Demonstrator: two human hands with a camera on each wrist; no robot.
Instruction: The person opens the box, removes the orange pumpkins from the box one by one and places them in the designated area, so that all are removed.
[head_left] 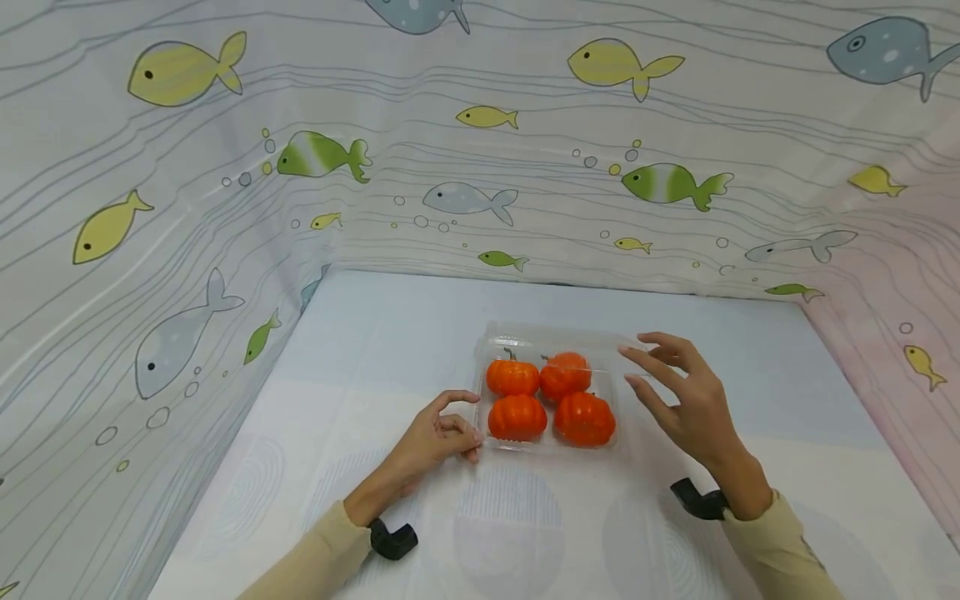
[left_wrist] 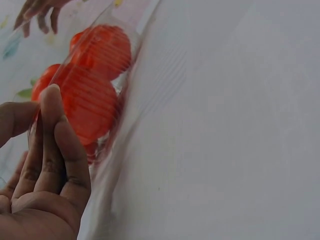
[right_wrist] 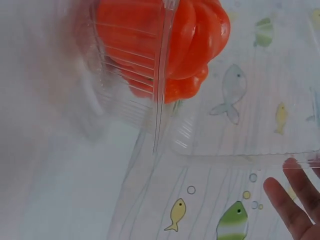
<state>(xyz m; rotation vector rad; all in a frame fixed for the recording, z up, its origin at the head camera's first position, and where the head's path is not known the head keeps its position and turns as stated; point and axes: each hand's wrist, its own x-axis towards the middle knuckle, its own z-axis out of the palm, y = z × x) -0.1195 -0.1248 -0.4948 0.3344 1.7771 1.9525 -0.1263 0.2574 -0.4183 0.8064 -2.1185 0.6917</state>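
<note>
A clear plastic clamshell box (head_left: 550, 448) lies on the table with its lid (head_left: 551, 335) raised at the back. Inside are several small orange pumpkins (head_left: 517, 417), one with a green stem showing. At the box's left side, my left hand (head_left: 442, 437) pinches the rim between thumb and fingers, which the left wrist view shows close up. My right hand (head_left: 693, 404) is beyond the right side, its fingers spread and loosely bent. In the right wrist view its fingertips (right_wrist: 291, 164) are at the lid's edge; whether they touch it I cannot tell.
A pale table cover with faint round patterns (head_left: 510, 525) lies under the box. Fish-printed curtains (head_left: 465, 158) surround the table at the back and both sides. A black strap piece (head_left: 393, 540) is at my left wrist, another (head_left: 699, 500) at my right.
</note>
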